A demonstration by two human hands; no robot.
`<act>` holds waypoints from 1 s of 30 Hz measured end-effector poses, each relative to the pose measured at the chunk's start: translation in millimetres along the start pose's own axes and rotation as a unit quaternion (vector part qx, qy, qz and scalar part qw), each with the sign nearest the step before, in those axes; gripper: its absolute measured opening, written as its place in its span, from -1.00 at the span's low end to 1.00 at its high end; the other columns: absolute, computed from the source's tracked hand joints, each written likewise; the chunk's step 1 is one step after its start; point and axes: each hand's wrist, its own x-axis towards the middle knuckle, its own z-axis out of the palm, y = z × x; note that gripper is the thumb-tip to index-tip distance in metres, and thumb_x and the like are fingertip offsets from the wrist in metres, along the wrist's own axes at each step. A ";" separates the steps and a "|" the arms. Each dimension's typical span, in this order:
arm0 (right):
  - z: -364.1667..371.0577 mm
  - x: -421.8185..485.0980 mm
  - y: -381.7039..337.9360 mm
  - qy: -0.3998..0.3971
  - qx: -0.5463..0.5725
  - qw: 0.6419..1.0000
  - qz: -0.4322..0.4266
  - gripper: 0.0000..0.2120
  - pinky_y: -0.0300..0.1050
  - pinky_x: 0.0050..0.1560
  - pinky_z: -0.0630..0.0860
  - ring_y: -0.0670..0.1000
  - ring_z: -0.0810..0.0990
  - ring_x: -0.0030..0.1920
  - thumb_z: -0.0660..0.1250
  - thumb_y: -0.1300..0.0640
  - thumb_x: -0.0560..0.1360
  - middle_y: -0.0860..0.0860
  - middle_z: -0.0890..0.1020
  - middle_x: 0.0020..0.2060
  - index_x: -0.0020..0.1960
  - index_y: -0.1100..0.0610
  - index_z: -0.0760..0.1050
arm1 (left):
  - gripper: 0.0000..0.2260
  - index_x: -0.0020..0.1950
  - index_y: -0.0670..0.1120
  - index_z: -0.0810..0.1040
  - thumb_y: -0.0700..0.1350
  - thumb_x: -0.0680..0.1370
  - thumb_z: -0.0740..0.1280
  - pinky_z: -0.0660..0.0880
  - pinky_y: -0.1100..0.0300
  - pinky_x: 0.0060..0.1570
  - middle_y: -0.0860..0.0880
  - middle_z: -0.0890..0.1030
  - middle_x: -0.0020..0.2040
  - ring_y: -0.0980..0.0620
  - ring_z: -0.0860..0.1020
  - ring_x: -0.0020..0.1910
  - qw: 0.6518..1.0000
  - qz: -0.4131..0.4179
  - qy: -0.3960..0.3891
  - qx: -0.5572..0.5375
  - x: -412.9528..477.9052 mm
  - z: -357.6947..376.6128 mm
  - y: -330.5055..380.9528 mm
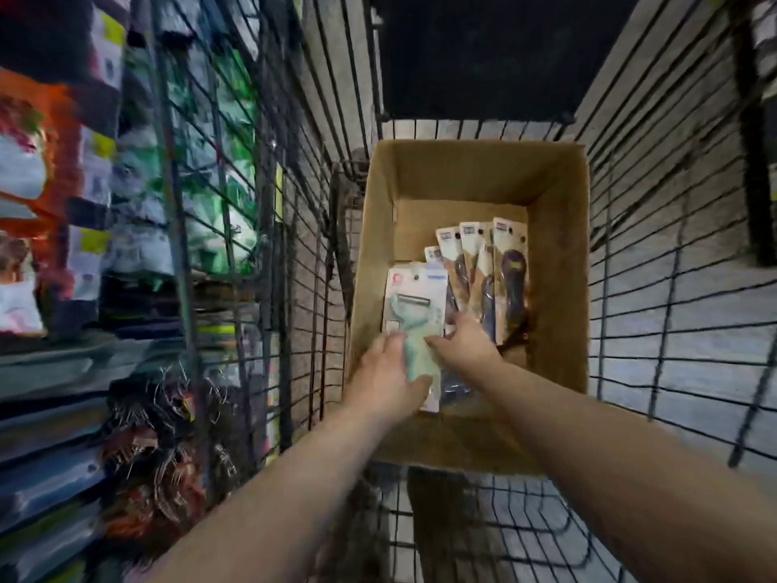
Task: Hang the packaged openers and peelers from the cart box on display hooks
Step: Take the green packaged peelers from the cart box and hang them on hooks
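Inside a brown cardboard box point(555, 288), the left hand point(387, 380) is gripping a carded mint-green peeler point(414, 305); the right hand point(462, 342) is pinching its edge.

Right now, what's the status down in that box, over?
Left grip holds the peeler pack. Right grip at its edge, hold unclear. Opener packs fanned alongside in the cardboard box. Nothing above blocks the lift.

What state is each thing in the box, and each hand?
Cardboard box: open, in the cart.
Peeler pack: in the box, held.
Opener packs: fanned, loose in the box.
Left hand: grips the peeler pack.
Right hand: touching the peeler pack, grip unclear.
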 end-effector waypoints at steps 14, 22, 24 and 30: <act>-50.7 -4.1 40.6 0.257 0.175 0.950 0.021 -0.77 -0.09 -0.14 0.42 -0.01 0.49 -0.11 0.13 0.10 0.59 -0.12 0.49 -0.20 0.23 0.10 0.37 | -0.41 0.45 -0.07 0.21 -0.02 0.48 0.34 0.37 -0.09 0.30 -0.12 0.33 0.40 -0.16 0.37 0.33 0.988 -0.111 -0.023 -0.104 45.2 19.4 3.0; -45.5 7.2 52.7 0.235 0.169 0.957 0.018 -0.85 -0.07 -0.13 0.41 -0.04 0.46 -0.14 0.05 0.09 0.61 -0.16 0.46 -0.22 0.13 -0.01 0.33 | -0.41 0.39 -0.12 0.26 0.11 0.47 0.32 0.41 -0.07 0.20 -0.16 0.33 0.27 -0.22 0.41 0.21 0.986 -0.166 0.002 -0.002 66.6 35.1 16.0; -44.4 6.9 55.1 0.238 0.172 0.956 0.020 -0.84 -0.07 -0.14 0.41 -0.05 0.45 -0.14 0.04 0.10 0.61 -0.19 0.43 -0.25 0.15 0.01 0.32 | -0.48 0.34 -0.12 0.32 0.06 0.46 0.36 0.39 -0.06 0.17 -0.15 0.34 0.25 -0.21 0.40 0.21 0.987 -0.160 0.030 -0.002 67.7 38.7 15.2; -42.3 5.0 55.9 0.202 0.166 0.965 0.030 -0.76 -0.05 -0.05 0.46 -0.03 0.47 -0.08 0.04 0.11 0.61 -0.03 0.51 -0.06 0.22 0.08 0.35 | -0.59 0.15 -0.04 0.37 0.02 0.39 0.42 0.39 -0.01 0.14 -0.12 0.44 0.20 -0.14 0.36 0.20 0.985 -0.121 0.070 -0.099 57.8 52.4 10.2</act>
